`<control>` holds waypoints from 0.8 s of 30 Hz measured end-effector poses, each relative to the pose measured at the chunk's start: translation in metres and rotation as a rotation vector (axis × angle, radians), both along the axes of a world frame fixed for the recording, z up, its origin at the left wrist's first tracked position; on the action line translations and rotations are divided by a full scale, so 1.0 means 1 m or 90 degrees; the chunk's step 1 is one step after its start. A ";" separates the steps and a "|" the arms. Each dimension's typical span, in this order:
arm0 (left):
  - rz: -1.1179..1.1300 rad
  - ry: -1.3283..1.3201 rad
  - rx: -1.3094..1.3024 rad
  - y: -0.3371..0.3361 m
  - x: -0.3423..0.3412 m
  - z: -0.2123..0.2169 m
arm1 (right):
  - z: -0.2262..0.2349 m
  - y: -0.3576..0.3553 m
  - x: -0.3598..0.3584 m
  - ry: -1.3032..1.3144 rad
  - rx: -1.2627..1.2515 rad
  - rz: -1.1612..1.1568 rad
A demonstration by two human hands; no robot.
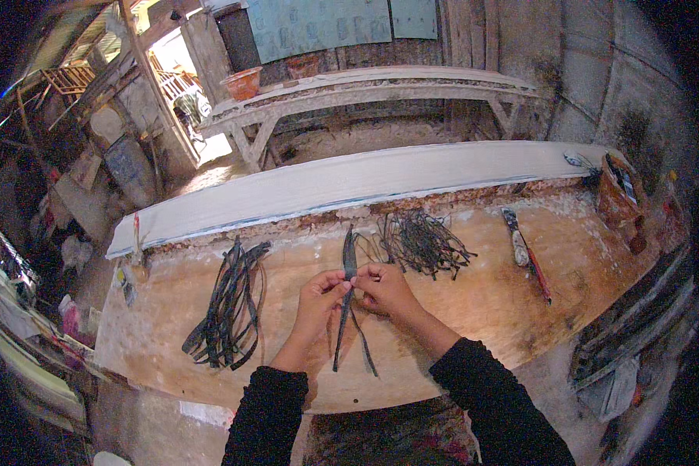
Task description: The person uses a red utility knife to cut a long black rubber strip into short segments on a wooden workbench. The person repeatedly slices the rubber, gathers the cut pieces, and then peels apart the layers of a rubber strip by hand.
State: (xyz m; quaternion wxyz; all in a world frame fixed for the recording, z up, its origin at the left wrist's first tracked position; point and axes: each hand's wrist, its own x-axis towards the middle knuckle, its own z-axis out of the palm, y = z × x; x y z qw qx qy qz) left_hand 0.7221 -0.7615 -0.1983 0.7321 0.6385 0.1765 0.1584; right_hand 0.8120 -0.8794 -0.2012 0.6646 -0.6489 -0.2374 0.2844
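Over the middle of the wooden board, my left hand (pixel 321 300) and my right hand (pixel 384 289) meet, each with fingertips pinched on a few flat black strips (pixel 349 256). The strips stand up above the fingers, and two ends hang apart below them. Left of my hands lies a looped bundle of long black strips (pixel 229 303). Just beyond my right hand is a tangled pile of thinner, shorter black strips (pixel 427 241). What the fingertips do at the pinch is partly hidden.
The wooden work surface (pixel 458 318) has a long white raised ledge (pixel 349 179) behind it. At right lie a slim tool with a pale, dark-topped part (pixel 518 242) and a red stick (pixel 539 278). A clay-coloured pot (pixel 617 190) stands at the far right; a bench (pixel 396 81) is beyond.
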 end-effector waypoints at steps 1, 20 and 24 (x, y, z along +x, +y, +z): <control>0.000 -0.007 -0.002 0.001 0.000 -0.002 | -0.001 0.000 0.000 -0.010 -0.002 -0.003; 0.010 -0.011 0.103 -0.002 0.002 -0.004 | -0.007 -0.001 0.001 -0.212 -0.056 -0.051; -0.007 -0.035 0.083 -0.001 0.002 -0.009 | -0.005 -0.001 -0.001 -0.212 -0.062 -0.051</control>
